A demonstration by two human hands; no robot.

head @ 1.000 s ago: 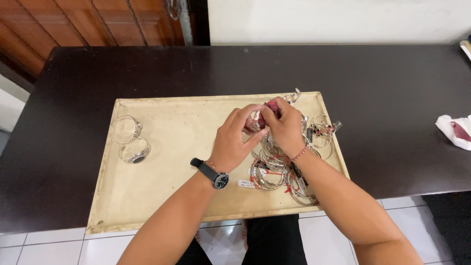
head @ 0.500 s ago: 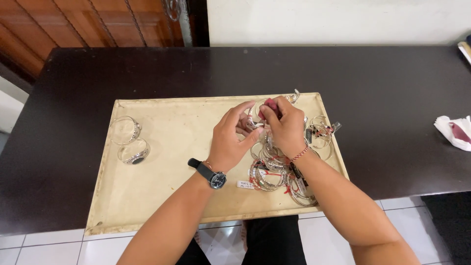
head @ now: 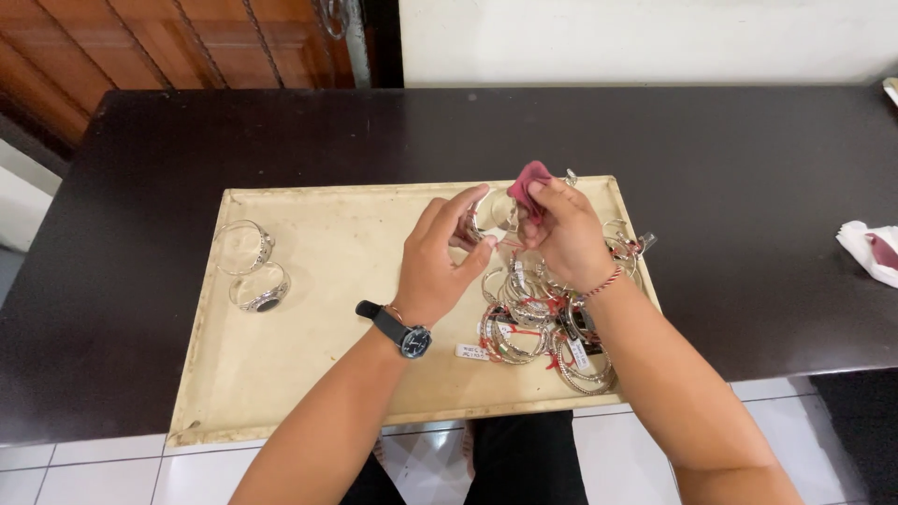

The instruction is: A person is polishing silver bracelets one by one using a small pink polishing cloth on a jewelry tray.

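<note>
Dark and glossy, the table (head: 748, 187) runs the width of the view, with pale floor tiles below its near edge and a wooden door and white wall behind. On it lies a beige tray (head: 309, 374), long side toward us.

Nearest to us on the tray sits the pile of silver bangles (head: 538, 323), some strung with red thread and small white tags, under and just beside our right wrist. Above that pile our 2 hands meet. Our left hand (head: 435, 262), a black watch (head: 402, 332) on its wrist, pinches 1 bangle (head: 491, 217) between thumb and fingertips, fingers narrow around the rim. The ring stands nearly upright, its open face turned toward us, lifted clear of the tray as far as we can tell. Our right hand (head: 561, 234) is closed on a small red cloth (head: 527, 180), which it presses at the bangle's upper right edge. So the bangle lies directly between the 2 hands, to the right of the left fingertips and to the left of the right ones, touching both.

Farther left on the tray, well apart from the hands, 2 more bangles (head: 251, 266) lie alone. At the table's far right edge rests a white cloth (head: 865, 245) with a red piece on it.
</note>
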